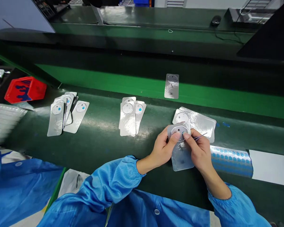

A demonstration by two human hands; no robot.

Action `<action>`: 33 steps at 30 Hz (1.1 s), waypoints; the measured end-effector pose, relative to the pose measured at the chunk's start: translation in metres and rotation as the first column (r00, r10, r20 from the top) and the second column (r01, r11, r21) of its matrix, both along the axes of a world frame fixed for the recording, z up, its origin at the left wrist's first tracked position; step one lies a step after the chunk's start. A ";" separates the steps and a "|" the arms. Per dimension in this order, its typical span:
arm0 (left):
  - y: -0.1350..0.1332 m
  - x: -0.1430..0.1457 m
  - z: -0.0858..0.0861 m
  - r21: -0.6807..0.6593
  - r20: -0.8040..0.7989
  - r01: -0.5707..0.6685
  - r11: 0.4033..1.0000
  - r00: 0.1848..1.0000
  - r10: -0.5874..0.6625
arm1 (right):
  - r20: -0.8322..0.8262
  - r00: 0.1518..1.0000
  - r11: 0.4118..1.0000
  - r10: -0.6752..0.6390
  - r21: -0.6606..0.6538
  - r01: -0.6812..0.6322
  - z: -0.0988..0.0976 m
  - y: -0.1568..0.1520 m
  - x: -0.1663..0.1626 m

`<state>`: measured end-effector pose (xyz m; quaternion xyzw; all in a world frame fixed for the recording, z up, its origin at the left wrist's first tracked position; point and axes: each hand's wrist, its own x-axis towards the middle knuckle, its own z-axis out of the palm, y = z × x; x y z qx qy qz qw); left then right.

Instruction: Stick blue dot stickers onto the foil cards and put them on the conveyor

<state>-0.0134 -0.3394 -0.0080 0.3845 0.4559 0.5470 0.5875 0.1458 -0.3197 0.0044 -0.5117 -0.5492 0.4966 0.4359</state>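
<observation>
A silver rectangular plate (pixel 182 159) with a round outlined area near its top is held up between both hands. My left hand (pixel 164 146) grips its left edge, thumb on the round area. From the right, my right hand (pixel 200 149) pinches the plate, its thumb tip beside a small blue sticker (pixel 183 132). Thin tweezers (pixel 200 136) stick out from the right hand's fingers. Just behind lie more silver plates (pixel 203 124), partly hidden by the held one. To the right of my hands is a sheet of blue stickers (pixel 232 160).
Overlapping plates lie in a middle group (pixel 127 121) and a left group (pixel 55 123). A single plate (pixel 171 90) rests on the green strip behind. A red bin (pixel 39 90) stands far left. White backing paper (pixel 272 167) lies right. A co-worker's blue sleeve (pixel 21 186) shows lower left.
</observation>
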 end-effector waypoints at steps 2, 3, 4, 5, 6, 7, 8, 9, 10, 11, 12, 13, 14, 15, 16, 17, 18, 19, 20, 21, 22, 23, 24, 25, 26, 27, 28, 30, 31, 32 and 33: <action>0.004 0.000 -0.003 -0.066 0.089 -0.010 0.998 0.996 0.015 | 0.027 1.000 0.999 -0.005 0.036 0.004 -0.001 0.001 0.005; 0.006 -0.001 -0.003 -0.102 0.151 -0.019 0.995 0.988 0.034 | 0.026 0.999 0.998 -0.019 0.057 0.018 -0.002 0.002 0.008; 0.009 -0.002 -0.002 -0.135 0.222 -0.016 0.991 0.974 0.046 | 0.013 0.999 0.996 -0.044 0.077 0.043 -0.004 0.003 0.010; 0.013 -0.004 -0.001 -0.161 0.298 0.003 0.987 0.953 0.046 | -0.007 0.997 0.993 -0.079 0.091 0.079 -0.005 0.004 0.013; 0.016 -0.007 0.002 -0.178 0.373 0.040 0.983 0.927 0.030 | -0.025 0.992 0.987 -0.121 0.102 0.123 -0.006 0.006 0.016; 0.019 -0.010 0.006 -0.183 0.437 0.090 0.979 0.900 -0.001 | -0.027 0.986 0.979 -0.166 0.117 0.168 -0.007 0.007 0.018; 0.022 -0.012 0.010 -0.181 0.485 0.140 0.973 0.874 -0.036 | -0.003 0.977 0.967 -0.212 0.145 0.210 -0.007 0.008 0.020; 0.024 -0.015 0.013 -0.178 0.519 0.183 0.967 0.852 -0.066 | 0.049 0.966 0.952 -0.254 0.189 0.241 -0.006 0.009 0.022; 0.026 -0.017 0.016 -0.178 0.538 0.214 0.961 0.839 -0.087 | 0.117 0.949 0.936 -0.293 0.240 0.259 -0.004 0.009 0.022; 0.027 -0.019 0.018 -0.182 0.545 0.232 0.955 0.833 -0.099 | 0.182 0.927 0.919 -0.327 0.291 0.266 -0.002 0.009 0.023; 0.027 -0.020 0.019 -0.188 0.542 0.247 0.951 0.833 -0.109 | 0.230 0.907 0.903 -0.354 0.335 0.268 -0.001 0.009 0.023; 0.027 -0.020 0.018 -0.196 0.532 0.258 0.946 0.838 -0.119 | 0.248 0.892 0.889 -0.378 0.367 0.274 0.001 0.009 0.023; 0.027 -0.020 0.018 -0.203 0.514 0.267 0.942 0.848 -0.129 | 0.235 0.884 0.873 -0.404 0.389 0.296 0.002 0.008 0.022; 0.026 -0.019 0.017 -0.209 0.490 0.271 0.940 0.860 -0.139 | 0.197 0.880 0.854 -0.433 0.403 0.330 0.003 0.008 0.022; 0.025 -0.018 0.016 -0.212 0.465 0.271 0.939 0.873 -0.147 | 0.139 0.878 0.832 -0.459 0.413 0.369 0.003 0.008 0.021; 0.024 -0.017 0.015 -0.212 0.442 0.266 0.940 0.884 -0.150 | 0.067 0.874 0.808 -0.481 0.420 0.413 0.002 0.008 0.020; 0.023 -0.017 0.014 -0.213 0.426 0.259 0.942 0.892 -0.149 | -0.006 0.872 0.792 -0.489 0.418 0.446 0.002 0.008 0.019; 0.021 -0.016 0.014 -0.214 0.419 0.254 0.943 0.896 -0.146 | -0.071 0.877 0.788 -0.476 0.409 0.460 0.000 0.008 0.018; 0.020 -0.016 0.013 -0.217 0.420 0.252 0.943 0.896 -0.143 | -0.124 0.889 0.797 -0.441 0.401 0.451 -0.001 0.007 0.017; 0.019 -0.015 0.013 -0.222 0.428 0.256 0.941 0.892 -0.142 | -0.162 0.904 0.813 -0.394 0.398 0.426 -0.002 0.006 0.017; 0.019 -0.015 0.013 -0.225 0.440 0.265 0.938 0.886 -0.144 | -0.182 0.920 0.826 -0.347 0.405 0.391 -0.003 0.005 0.017; 0.019 -0.015 0.013 -0.224 0.453 0.272 0.936 0.879 -0.148 | -0.181 0.934 0.833 -0.308 0.423 0.357 -0.003 0.004 0.017; 0.018 -0.014 0.013 -0.218 0.464 0.279 0.935 0.873 -0.153 | -0.170 0.945 0.834 -0.280 0.445 0.327 -0.004 0.002 0.017; 0.019 -0.014 0.013 -0.209 0.474 0.286 0.935 0.866 -0.159 | -0.157 0.953 0.830 -0.261 0.467 0.304 -0.005 0.001 0.017; 0.019 -0.014 0.012 -0.196 0.487 0.295 0.935 0.857 -0.168 | -0.141 0.961 0.828 -0.237 0.488 0.276 -0.006 0.001 0.018; 0.020 -0.014 0.012 -0.180 0.502 0.306 0.935 0.846 -0.180 | -0.121 0.971 0.826 -0.208 0.509 0.241 -0.006 0.001 0.018; 0.021 -0.014 0.011 -0.164 0.518 0.319 0.933 0.833 -0.194 | -0.101 0.980 0.825 -0.174 0.529 0.201 -0.007 0.001 0.019; 0.022 -0.015 0.009 -0.130 0.544 0.351 0.927 0.807 -0.229 | -0.069 0.992 0.816 -0.106 0.564 0.127 -0.008 0.002 0.020; 0.022 -0.015 0.009 -0.116 0.549 0.360 0.926 0.800 -0.242 | -0.061 0.994 0.810 -0.086 0.577 0.105 -0.008 0.003 0.020; 0.023 -0.015 0.008 -0.106 0.548 0.366 0.924 0.797 -0.253 | -0.059 0.995 0.809 -0.076 0.580 0.096 -0.008 0.004 0.020; 0.023 -0.015 0.008 -0.100 0.544 0.368 0.924 0.798 -0.259 | -0.060 0.995 0.812 -0.075 0.576 0.096 -0.008 0.005 0.020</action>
